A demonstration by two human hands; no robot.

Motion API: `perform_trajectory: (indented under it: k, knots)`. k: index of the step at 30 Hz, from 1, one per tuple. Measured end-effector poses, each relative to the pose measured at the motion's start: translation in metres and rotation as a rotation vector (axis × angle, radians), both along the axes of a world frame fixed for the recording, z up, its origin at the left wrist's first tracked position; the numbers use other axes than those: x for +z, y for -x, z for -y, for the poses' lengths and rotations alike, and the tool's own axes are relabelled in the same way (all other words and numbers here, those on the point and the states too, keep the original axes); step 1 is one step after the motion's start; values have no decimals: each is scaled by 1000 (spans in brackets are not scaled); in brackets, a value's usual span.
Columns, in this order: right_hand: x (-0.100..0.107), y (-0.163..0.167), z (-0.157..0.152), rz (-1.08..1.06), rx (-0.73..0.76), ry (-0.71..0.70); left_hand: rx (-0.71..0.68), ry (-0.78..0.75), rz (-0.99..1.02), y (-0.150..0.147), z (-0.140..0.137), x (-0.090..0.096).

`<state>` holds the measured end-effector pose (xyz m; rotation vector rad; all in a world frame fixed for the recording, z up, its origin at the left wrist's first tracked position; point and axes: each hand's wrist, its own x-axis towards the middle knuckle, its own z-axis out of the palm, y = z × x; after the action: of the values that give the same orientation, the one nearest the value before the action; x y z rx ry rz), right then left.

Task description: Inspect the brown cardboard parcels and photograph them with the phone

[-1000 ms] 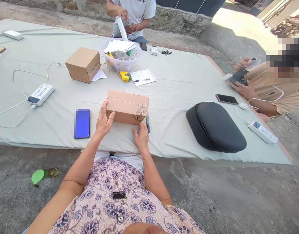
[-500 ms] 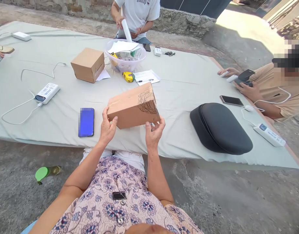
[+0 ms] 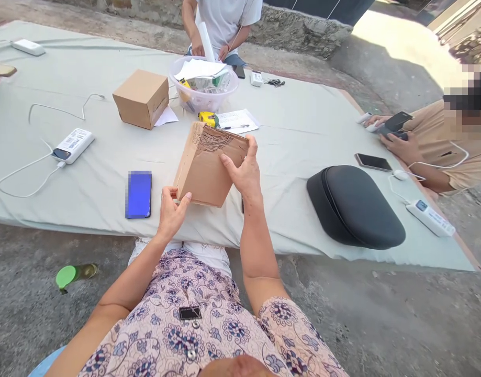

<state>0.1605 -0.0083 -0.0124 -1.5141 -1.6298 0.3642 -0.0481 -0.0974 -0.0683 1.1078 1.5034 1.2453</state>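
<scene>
Between my hands, tilted above the table's near edge, is a brown cardboard box (image 3: 211, 170) with dark scribbled lines along its far end. My left hand (image 3: 173, 212) grips its near left corner, thumb on the face toward me. At the upper right side, my right hand (image 3: 245, 170) holds the box with the thumb across its face and the fingers over the edge. Left of my left hand lies a phone with a blue screen (image 3: 139, 195). A small dark thing, mostly hidden, shows beside my right wrist.
A second cardboard box (image 3: 141, 98), a plastic basin (image 3: 204, 97) of items, a yellow tape measure (image 3: 208, 119) and paper with a pen stand beyond. A black case (image 3: 356, 207) is at right, a power bank (image 3: 73, 145) at left. Two people sit at the far and right sides.
The box has turned, its scribbled end swinging away from me and to the left. My right hand has moved up from the bottom corner to the upper right side.
</scene>
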Motion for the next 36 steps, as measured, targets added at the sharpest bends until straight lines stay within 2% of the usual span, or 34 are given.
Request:
perform_trajectory:
  k: [3,6,9,11,17,29,32,36]
  knots:
    - [3,5,-18,64,30,78,17,-48,-173,7,-1,-3]
    - [-3,14,-29,120,22,208,5,-110,-277,11,-2,-4]
    - [-13,21,-33,131,45,404,-88,-105,-192,8,-4,-9]
    - [-19,22,-31,93,81,460,-107,-91,-85,3,-6,-14]
    - [-26,17,-25,-4,70,442,-139,-153,23,-5,-11,-26]
    - [-34,22,-31,-93,8,434,-165,-178,-8,9,-18,-19]
    - [-40,15,-23,-226,53,409,-174,-168,-20,10,-17,-18]
    - [-54,3,11,-474,229,315,-157,-162,-25,11,-18,-17]
